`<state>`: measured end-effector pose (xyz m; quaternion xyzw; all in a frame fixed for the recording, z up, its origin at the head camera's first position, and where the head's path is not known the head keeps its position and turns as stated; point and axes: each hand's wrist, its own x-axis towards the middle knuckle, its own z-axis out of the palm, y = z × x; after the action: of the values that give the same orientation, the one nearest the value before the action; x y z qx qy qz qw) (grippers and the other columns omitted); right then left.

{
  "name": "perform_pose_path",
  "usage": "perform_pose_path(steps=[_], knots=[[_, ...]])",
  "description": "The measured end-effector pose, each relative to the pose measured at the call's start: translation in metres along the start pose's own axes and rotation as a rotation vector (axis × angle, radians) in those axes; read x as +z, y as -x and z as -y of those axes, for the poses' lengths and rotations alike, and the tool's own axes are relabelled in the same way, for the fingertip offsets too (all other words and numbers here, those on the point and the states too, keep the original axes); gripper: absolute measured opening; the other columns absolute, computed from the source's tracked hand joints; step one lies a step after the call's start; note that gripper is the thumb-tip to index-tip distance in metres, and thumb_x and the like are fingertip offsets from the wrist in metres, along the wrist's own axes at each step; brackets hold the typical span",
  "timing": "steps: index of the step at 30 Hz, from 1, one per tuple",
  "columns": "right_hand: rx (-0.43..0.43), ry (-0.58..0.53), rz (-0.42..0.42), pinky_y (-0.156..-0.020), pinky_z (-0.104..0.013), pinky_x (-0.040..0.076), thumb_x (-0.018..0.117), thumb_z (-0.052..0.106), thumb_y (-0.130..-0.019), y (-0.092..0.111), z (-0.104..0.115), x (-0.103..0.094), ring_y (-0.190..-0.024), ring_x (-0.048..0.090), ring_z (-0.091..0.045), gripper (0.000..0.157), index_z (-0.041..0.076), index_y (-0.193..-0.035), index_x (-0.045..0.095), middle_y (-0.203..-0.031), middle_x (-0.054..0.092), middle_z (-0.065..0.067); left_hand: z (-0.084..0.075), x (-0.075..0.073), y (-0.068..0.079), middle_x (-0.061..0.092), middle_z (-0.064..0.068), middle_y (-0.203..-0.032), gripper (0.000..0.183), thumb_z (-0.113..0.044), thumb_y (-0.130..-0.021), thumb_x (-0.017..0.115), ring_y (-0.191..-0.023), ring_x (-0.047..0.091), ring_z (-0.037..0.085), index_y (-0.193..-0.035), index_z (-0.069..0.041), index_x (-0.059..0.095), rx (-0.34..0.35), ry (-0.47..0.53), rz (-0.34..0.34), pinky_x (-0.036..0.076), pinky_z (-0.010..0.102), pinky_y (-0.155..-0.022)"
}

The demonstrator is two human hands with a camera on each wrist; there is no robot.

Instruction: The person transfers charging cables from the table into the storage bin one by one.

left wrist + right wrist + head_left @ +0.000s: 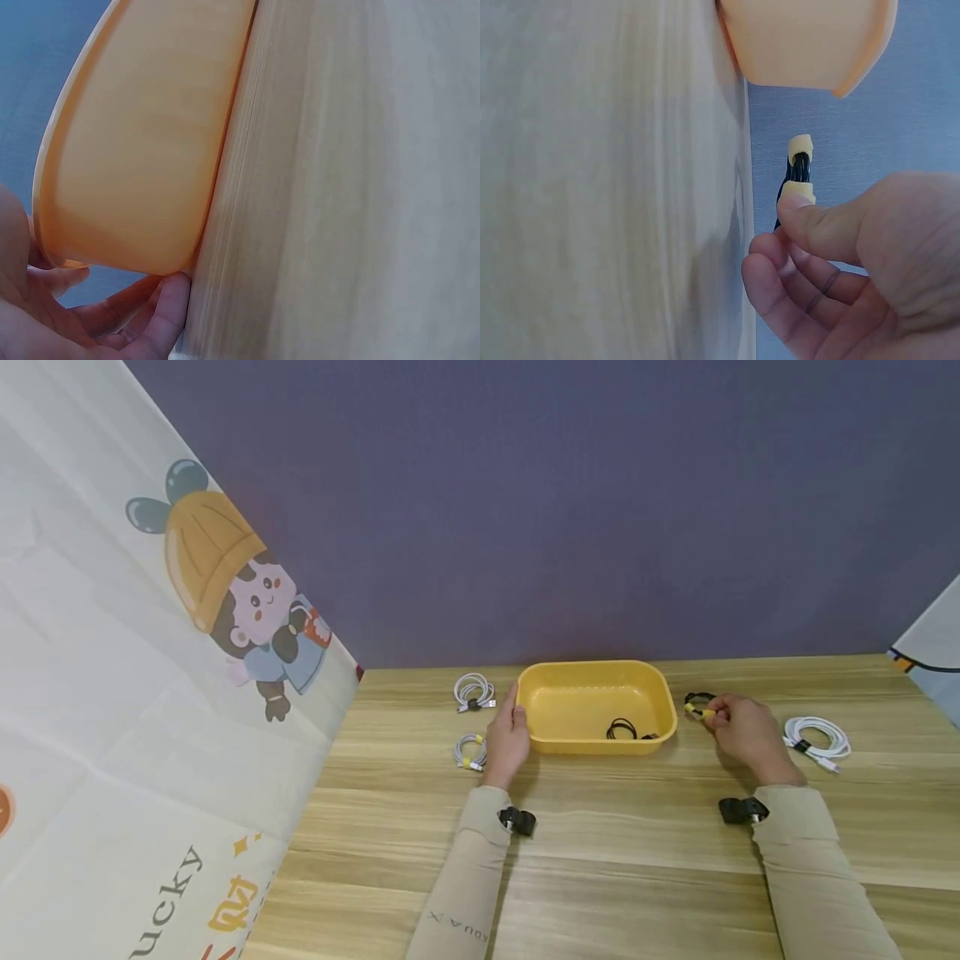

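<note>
If the yellow tray (570, 714) is taken as the clock's centre, with the dark blue wall panel (585, 510) at twelve, a white coiled cable (473, 702) lies at nine o'clock, near the far edge of the wooden tabletop (622, 860). Between eight and nine, a grey coiled cable (471, 765) with yellow ties lies just beside the left hand (507, 743). This hand holds the tray's left end, thumb at the rim and fingers against the outer wall. The tray stands near the table's back edge; toward six o'clock the wood extends widely. Its long axis goes from nine to three. Inside, at four, lies a black cable (611, 733). At three, past a narrow gap, the right hand (748, 735) pinches a black cable bundle (801, 166) by one yellow tie, thumb and finger closed, apparently above the tabletop. The bundle's free end points toward nine, to the tray, and its long axis follows roughly this line. Further at three lies a white looped cable (840, 743).
</note>
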<state>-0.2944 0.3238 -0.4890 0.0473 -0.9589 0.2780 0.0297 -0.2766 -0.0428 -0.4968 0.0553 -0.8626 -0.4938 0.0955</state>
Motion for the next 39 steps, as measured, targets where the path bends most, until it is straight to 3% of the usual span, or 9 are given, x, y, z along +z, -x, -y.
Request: perform_pose_path(steps=[26,39], knots=[[0.008,-0.009,-0.060,-0.063,-0.033,0.039,0.058,0.012,-0.101,0.002,0.014,-0.007,-0.074,0.055,-0.026,0.015,0.000,-0.106,0.067,-0.086,0.063,-0.013,-0.001,0.001,0.001,0.046,0.002,-0.160,0.050,-0.026,-0.110,0.040,-0.145,0.047,0.031,-0.160,-0.032,0.036,0.003,0.006,0.000,0.038,0.050,-0.121],[-0.033,-0.011,-0.096,-0.062,-0.032,0.039,0.059,0.010,-0.100,0.003,0.024,-0.012,-0.075,0.057,-0.027,0.014,0.000,-0.105,0.068,-0.088,0.064,-0.015,-0.004,-0.001,0.002,0.046,0.001,-0.160,0.050,-0.024,-0.110,0.040,-0.145,0.047,0.031,-0.160,-0.032,0.037,-0.004,0.000,-0.003,0.038,0.049,-0.121]])
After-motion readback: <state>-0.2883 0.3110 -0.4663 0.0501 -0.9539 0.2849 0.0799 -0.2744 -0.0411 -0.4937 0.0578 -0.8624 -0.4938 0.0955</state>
